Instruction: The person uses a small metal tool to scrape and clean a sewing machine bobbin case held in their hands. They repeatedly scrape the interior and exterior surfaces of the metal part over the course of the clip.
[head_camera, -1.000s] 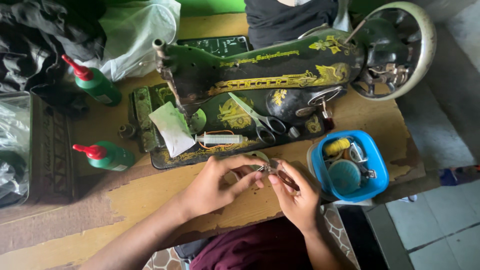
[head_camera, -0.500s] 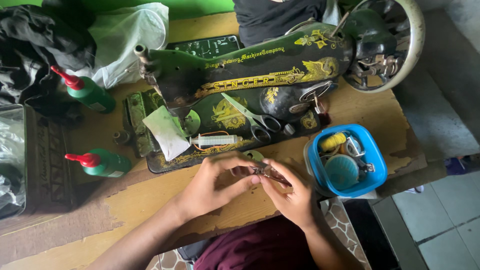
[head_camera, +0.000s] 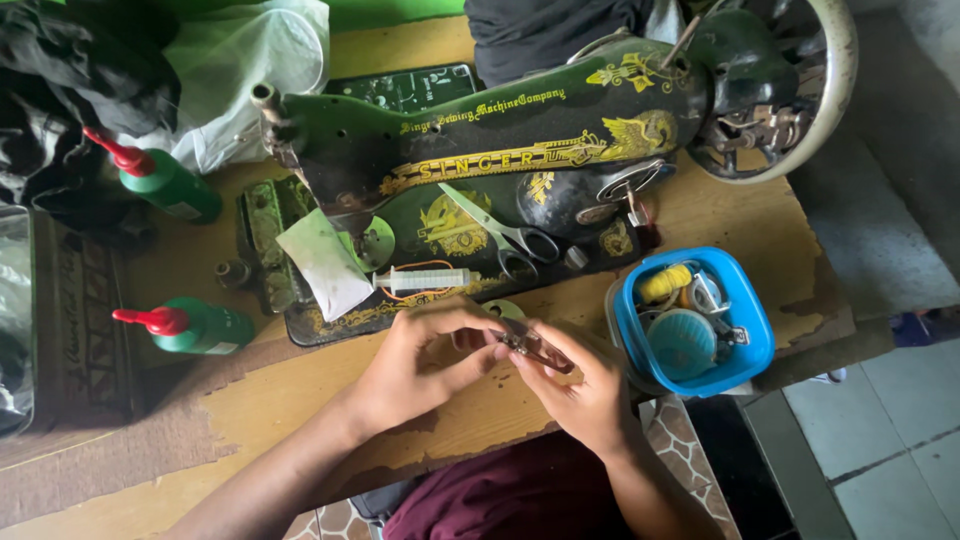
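Since a second ago the hands sit slightly lower over the table (head_camera: 300, 400). The left hand (head_camera: 420, 365) and right hand (head_camera: 585, 395) together pinch a small dark tool (head_camera: 530, 345) before the sewing machine (head_camera: 520, 150); its long axis runs upper-left to lower-right.

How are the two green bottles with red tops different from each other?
The far bottle lies slanted, its red nozzle aimed up toward the dark clothes; the near bottle lies almost level, nozzle aimed left toward the flat box. The far bottle sits by the plastic bag; the near bottle sits closer to the left hand. Both are green, red-tipped, and lie on the wooden table.
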